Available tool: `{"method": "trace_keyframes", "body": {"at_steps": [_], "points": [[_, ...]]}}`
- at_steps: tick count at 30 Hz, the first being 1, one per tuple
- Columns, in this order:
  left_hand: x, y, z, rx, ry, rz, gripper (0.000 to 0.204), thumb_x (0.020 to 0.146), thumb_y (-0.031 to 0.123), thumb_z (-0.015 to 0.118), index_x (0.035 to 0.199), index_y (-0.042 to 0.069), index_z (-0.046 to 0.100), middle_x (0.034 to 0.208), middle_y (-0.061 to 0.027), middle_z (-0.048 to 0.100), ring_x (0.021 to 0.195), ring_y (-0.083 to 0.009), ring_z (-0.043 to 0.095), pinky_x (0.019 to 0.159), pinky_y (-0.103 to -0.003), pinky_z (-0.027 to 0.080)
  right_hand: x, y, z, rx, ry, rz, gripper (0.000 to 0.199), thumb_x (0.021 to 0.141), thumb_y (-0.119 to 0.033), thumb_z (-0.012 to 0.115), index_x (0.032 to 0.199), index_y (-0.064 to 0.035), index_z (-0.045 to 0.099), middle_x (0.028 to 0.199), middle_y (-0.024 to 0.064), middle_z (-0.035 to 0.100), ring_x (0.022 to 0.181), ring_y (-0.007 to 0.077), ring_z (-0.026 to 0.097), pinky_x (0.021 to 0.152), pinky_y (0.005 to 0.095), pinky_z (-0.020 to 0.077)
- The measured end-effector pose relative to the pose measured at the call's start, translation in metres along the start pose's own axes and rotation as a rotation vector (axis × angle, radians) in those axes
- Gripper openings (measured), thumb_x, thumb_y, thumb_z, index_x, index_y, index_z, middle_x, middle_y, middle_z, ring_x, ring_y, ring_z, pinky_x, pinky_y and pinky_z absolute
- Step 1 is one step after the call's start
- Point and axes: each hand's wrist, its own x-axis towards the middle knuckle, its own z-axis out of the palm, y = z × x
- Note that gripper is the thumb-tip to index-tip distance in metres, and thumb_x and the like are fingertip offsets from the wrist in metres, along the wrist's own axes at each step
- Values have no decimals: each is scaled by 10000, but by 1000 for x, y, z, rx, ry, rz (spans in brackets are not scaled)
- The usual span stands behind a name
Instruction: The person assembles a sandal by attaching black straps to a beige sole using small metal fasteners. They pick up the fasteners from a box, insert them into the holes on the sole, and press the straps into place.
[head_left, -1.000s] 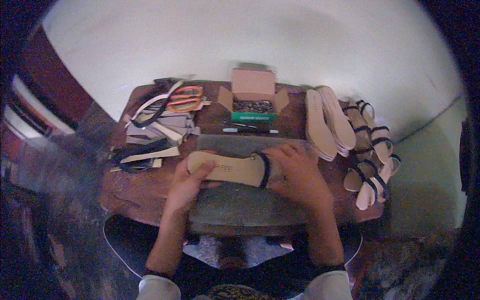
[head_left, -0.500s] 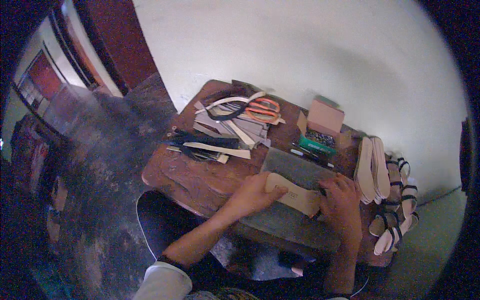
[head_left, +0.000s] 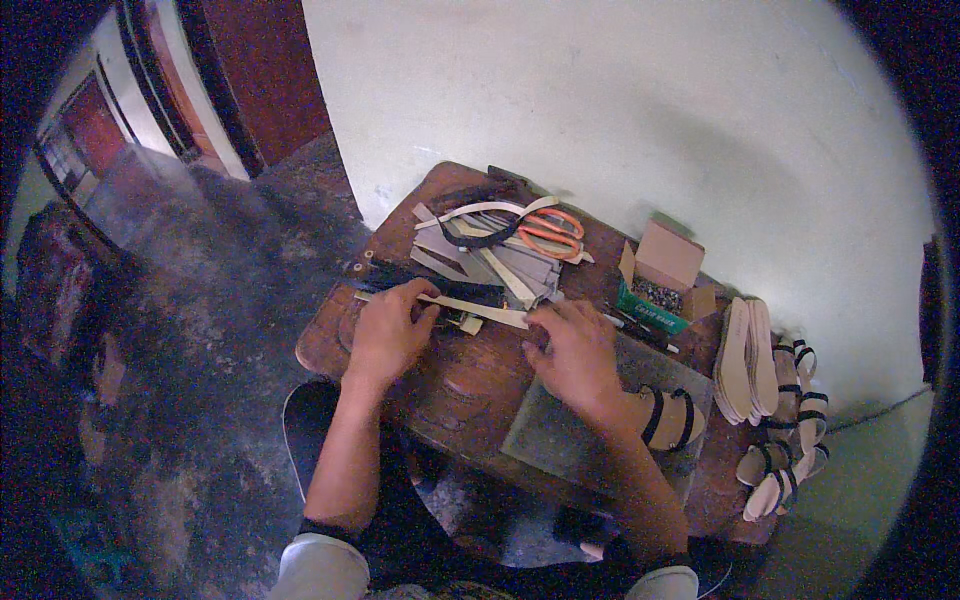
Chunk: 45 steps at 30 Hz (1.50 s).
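Cream strip (head_left: 480, 309) lay far-left of the grey mat (head_left: 555, 435), unattached. My left hand (head_left: 388, 337) and right hand (head_left: 577, 350) touched its ends; could not tell if pinched. Mat held a sandal (head_left: 672, 420), straps (head_left: 654, 417) fitted. Right: stacked soles (head_left: 733, 365), bare, presumably left; strapped sandals (head_left: 812, 407), apparently done.

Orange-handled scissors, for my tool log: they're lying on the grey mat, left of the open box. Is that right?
Not quite: the head view shows the orange-handled scissors on the pile of strips, not on the grey mat. Left of the open box is right.
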Motion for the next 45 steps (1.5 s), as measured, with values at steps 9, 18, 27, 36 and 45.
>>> {"method": "trace_keyframes", "body": {"at_steps": [9, 18, 27, 36, 45], "points": [[10, -26, 19, 64, 34, 65, 207, 803, 128, 624, 1007, 100, 653, 926, -143, 633, 925, -339, 602, 794, -441, 478, 18, -9, 14, -56, -9, 12, 216, 776, -200, 655, 986, -152, 656, 987, 80, 604, 1017, 302, 549, 862, 528, 406], [3, 15, 17, 145, 295, 367, 177, 770, 126, 694, 938, 75, 672, 860, -104, 569, 813, -302, 584, 745, -395, 469, -2, 16, -32, 341, 220, -89, 170, 805, -118, 683, 971, -87, 681, 820, 63, 644, 759, 211, 602, 664, 311, 446], [-21, 46, 51, -616, -464, 261, 140, 864, 141, 663, 914, 11, 650, 787, -45, 620, 764, -134, 559, 702, -287, 446, -44, 59, -104, 783, 296, 358, 188, 821, -71, 679, 1005, -35, 675, 936, 17, 667, 816, 87, 580, 720, 239, 475], [-28, 49, 83, -595, -443, 256, 182, 863, 201, 660, 899, 23, 663, 718, -58, 596, 660, -142, 535, 637, -287, 437, -74, 91, -129, 971, 569, 570, 180, 845, -56, 643, 1023, -31, 637, 856, 10, 620, 720, 94, 549, 655, 229, 443], [-38, 70, 101, 50, -168, 487, 396, 774, 255, 716, 1065, 26, 576, 1093, -170, 482, 989, -356, 465, 864, -438, 412, -95, 97, -115, 916, 648, 660, 136, 851, -52, 629, 985, -42, 605, 838, 0, 583, 690, 86, 523, 643, 219, 423]]}}
